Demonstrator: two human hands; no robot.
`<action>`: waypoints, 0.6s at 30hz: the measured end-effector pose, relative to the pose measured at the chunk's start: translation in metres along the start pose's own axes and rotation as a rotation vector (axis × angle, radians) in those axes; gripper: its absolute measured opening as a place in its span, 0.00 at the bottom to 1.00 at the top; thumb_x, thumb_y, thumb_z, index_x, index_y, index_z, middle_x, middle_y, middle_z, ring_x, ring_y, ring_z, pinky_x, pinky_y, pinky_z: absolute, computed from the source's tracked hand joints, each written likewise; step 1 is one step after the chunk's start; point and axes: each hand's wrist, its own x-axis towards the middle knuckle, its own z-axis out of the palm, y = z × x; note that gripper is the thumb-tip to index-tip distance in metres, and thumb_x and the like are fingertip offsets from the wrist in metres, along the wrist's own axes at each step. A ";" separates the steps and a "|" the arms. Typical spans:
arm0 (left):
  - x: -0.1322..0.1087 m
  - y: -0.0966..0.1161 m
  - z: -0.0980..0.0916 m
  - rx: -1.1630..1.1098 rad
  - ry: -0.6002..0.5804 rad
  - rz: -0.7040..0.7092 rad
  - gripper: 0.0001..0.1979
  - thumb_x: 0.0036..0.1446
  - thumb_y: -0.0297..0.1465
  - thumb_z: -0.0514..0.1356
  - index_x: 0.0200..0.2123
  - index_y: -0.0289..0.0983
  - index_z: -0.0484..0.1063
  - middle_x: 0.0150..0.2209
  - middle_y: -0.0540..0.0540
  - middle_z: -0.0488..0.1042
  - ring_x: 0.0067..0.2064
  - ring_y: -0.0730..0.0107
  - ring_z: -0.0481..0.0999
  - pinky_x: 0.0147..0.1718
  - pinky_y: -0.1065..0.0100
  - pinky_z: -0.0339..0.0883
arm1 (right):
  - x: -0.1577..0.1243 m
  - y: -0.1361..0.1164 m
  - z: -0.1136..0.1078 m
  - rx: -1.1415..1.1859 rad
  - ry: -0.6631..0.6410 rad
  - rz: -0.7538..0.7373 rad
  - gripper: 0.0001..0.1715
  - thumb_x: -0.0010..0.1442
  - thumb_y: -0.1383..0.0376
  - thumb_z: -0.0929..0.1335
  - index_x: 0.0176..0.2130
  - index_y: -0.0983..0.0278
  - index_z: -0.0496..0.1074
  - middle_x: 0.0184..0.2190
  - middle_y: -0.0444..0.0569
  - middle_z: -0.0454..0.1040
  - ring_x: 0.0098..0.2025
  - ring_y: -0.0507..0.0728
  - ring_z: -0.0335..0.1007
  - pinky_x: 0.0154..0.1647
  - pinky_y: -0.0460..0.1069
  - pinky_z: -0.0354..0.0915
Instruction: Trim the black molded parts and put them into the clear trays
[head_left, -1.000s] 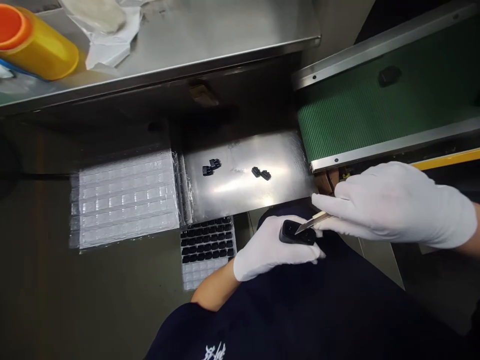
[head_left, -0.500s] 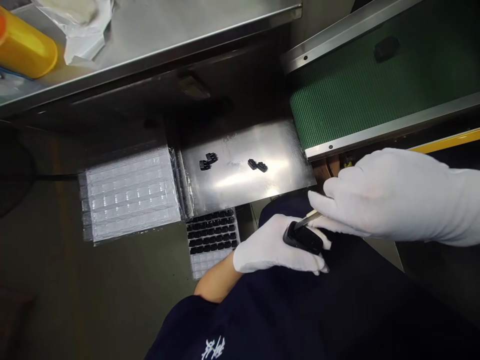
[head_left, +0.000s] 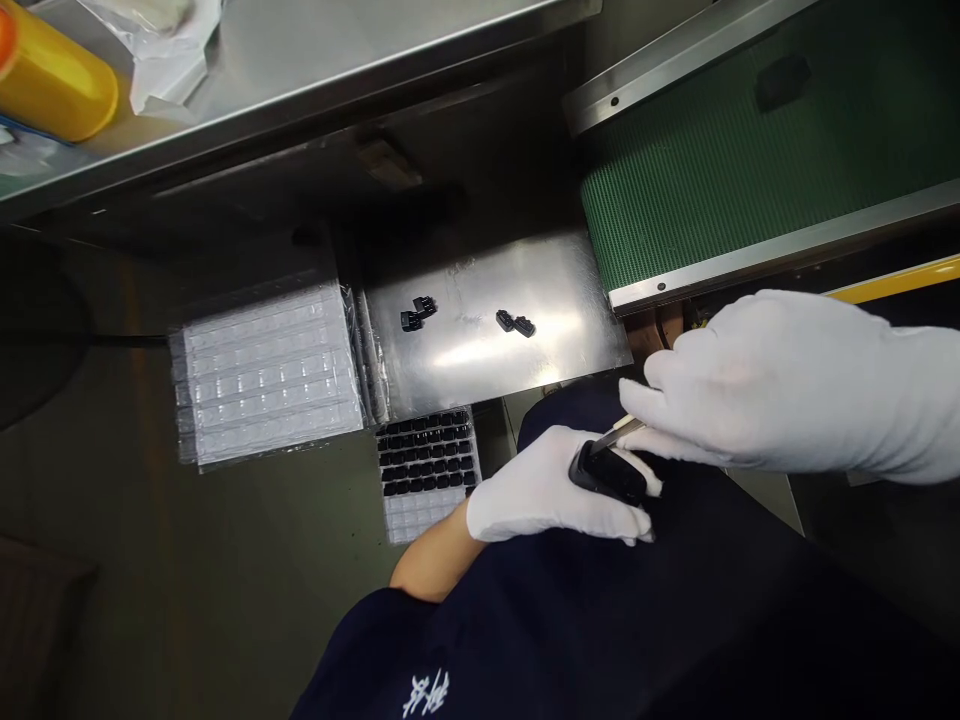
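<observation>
Pinching a small knife [head_left: 616, 434] between the fingers [head_left: 637, 440] of our right hand [head_left: 757, 385], we hold its thin blade on a black piece [head_left: 607, 472]. Our fingers are pressed together on the pale handle, so we can see only a little of it. Our left hand [head_left: 544, 485] is closed around the black piece and holds it up in front of our dark shirt [head_left: 525, 640]. Both hands wear white gloves [head_left: 840, 400], and the two hands are very close together. Our bare left arm [head_left: 431, 565] comes up from the shirt.

Just past our left hand is a tray [head_left: 412, 520] with rows of little black pieces [head_left: 424, 460] in it. Some spots near its bottom edge show no black pieces. It sits just below a shiny steel plate [head_left: 465, 375], and four small black pieces [head_left: 514, 322] lie on the plate in two pairs. Beside the plate is a tall stack of clear trays [head_left: 270, 375].

On the right, a green belt [head_left: 675, 200] with metal sides has one black thing [head_left: 784, 82] on it. A yellow strip [head_left: 896, 278] runs past the belt. Up on a steel shelf [head_left: 337, 60], a yellow bottle [head_left: 56, 75] lies on its side near some white wrapping [head_left: 161, 70].
</observation>
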 end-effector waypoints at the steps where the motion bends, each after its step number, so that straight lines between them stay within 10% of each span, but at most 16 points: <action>1: 0.001 0.000 0.000 -0.003 0.001 -0.006 0.19 0.51 0.32 0.77 0.45 0.31 0.81 0.35 0.41 0.84 0.39 0.57 0.86 0.42 0.58 0.83 | 0.002 -0.003 -0.003 -0.017 -0.020 -0.017 0.32 0.74 0.39 0.58 0.30 0.54 0.72 0.27 0.48 0.77 0.38 0.57 0.80 0.28 0.56 0.72; 18: 0.003 0.005 0.002 -0.047 0.033 -0.072 0.19 0.49 0.31 0.78 0.43 0.32 0.82 0.34 0.42 0.84 0.36 0.64 0.85 0.37 0.68 0.81 | 0.018 -0.023 -0.023 -0.123 -0.053 -0.114 0.33 0.74 0.43 0.62 0.24 0.57 0.67 0.18 0.46 0.67 0.22 0.51 0.67 0.19 0.52 0.56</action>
